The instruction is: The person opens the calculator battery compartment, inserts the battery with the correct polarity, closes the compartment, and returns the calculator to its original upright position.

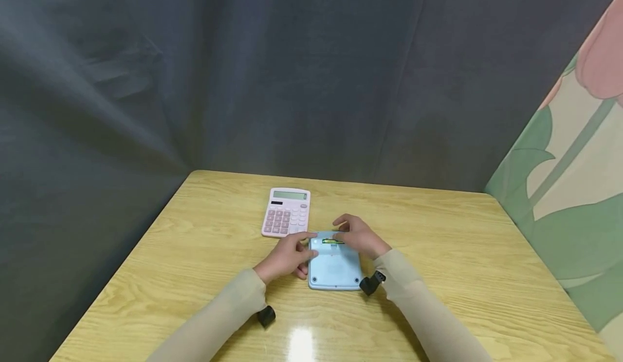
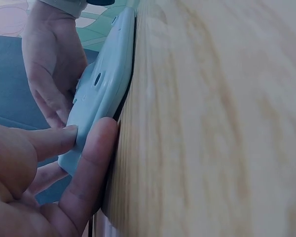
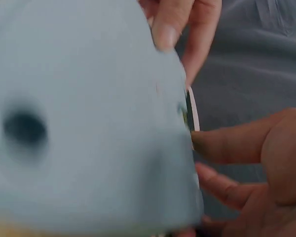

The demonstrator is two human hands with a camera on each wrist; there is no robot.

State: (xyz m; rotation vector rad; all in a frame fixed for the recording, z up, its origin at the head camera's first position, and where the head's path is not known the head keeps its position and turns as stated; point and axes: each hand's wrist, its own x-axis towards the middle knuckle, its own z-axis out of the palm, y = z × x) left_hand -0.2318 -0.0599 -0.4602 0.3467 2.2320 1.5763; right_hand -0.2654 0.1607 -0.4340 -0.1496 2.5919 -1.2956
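A light blue calculator (image 1: 335, 272) lies face down on the table, its back showing. Near its far edge a battery slot stands uncovered, with a green battery (image 1: 329, 241) in it. My left hand (image 1: 287, 255) grips the calculator's left edge, thumb on the back and other fingers at the side and beneath. My right hand (image 1: 359, 236) reaches over the far right part. Its thumb touches the slot beside the battery, and its other fingers extend at the far edge. I cannot tell whether the right fingers pinch the battery or only press it.
A pink calculator (image 1: 287, 213) lies face up just behind the left hand, its display showing. Both stand on a wooden table (image 1: 438, 243). A dark curtain (image 1: 311, 80) hangs behind and at the left; a flower-patterned wall (image 1: 574, 189) borders the right side.
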